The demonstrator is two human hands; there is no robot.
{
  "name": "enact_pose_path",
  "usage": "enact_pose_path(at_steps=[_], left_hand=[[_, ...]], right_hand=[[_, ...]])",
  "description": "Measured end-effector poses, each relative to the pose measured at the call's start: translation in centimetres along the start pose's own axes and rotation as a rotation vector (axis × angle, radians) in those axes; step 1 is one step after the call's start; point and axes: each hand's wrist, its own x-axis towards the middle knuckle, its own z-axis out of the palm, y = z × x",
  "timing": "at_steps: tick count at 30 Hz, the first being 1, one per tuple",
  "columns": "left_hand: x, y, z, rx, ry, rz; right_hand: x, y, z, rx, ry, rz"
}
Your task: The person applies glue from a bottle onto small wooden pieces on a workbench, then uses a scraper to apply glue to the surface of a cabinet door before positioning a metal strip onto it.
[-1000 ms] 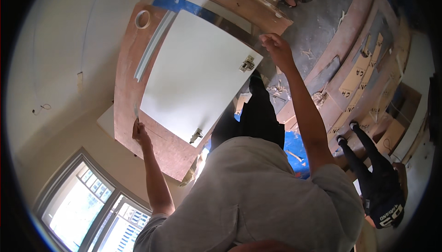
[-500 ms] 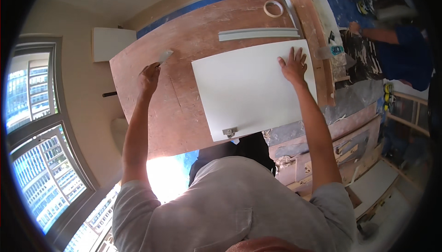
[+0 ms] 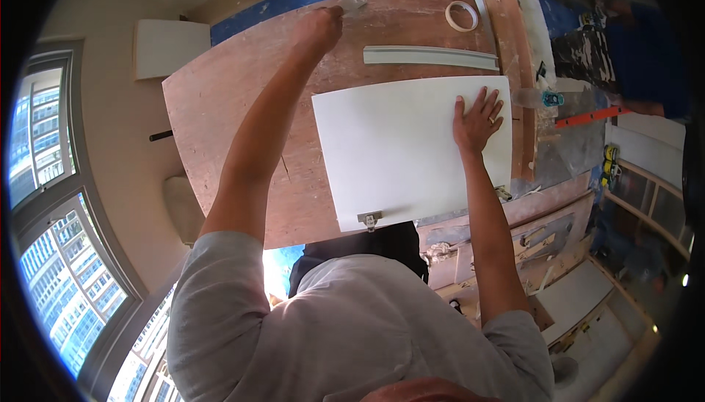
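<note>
A white rectangular panel (image 3: 396, 145) lies flat on a worn reddish-brown plywood worktop (image 3: 213, 123) in front of me. My right hand (image 3: 477, 124) rests on its far right part, fingers spread, holding nothing. Near the panel's front edge sits a metal hinge (image 3: 369, 218). My left hand (image 3: 321, 30) is out over the far part of the worktop, its fingers closed round a putty knife. The pale blade of the putty knife (image 3: 354, 2) points right, near the worktop's far edge; its handle is mostly hidden in the hand.
Beyond the panel lie a pale grey strip (image 3: 430, 57) and a roll of tape (image 3: 461, 17). A clear plastic bottle (image 3: 534, 99) lies to the right. Another person's arm (image 3: 646, 108) is beside a long orange tool (image 3: 592, 116). A white board (image 3: 172, 49) stands at far left.
My left hand has swung far and to the right with the putty knife, from the worktop's left part. My right hand stays on the panel. The other person has shifted, and an orange tool has appeared.
</note>
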Motion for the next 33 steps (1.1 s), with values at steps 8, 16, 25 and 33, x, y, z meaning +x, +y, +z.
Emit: enact_pose_path(at_steps=[8, 16, 25, 33], left_hand=[[-10.5, -3.7, -0.8, -0.104, 0.043, 0.007], [2.4, 2.9, -0.6, 0.093, -0.089, 0.025], [2.7, 2.9, 2.8, 0.058, -0.014, 0.127], [-3.1, 0.9, -0.8, 0.074, -0.099, 0.147]], right_hand=[[-0.8, 0.5, -0.1, 0.020, 0.009, 0.019], [0.0, 0.1, -0.8, 0.049, 0.052, -0.032], [0.1, -0.1, -0.9, 0.062, 0.047, -0.031], [0.2, 0.4, -1.2, 0.081, 0.057, 0.010]])
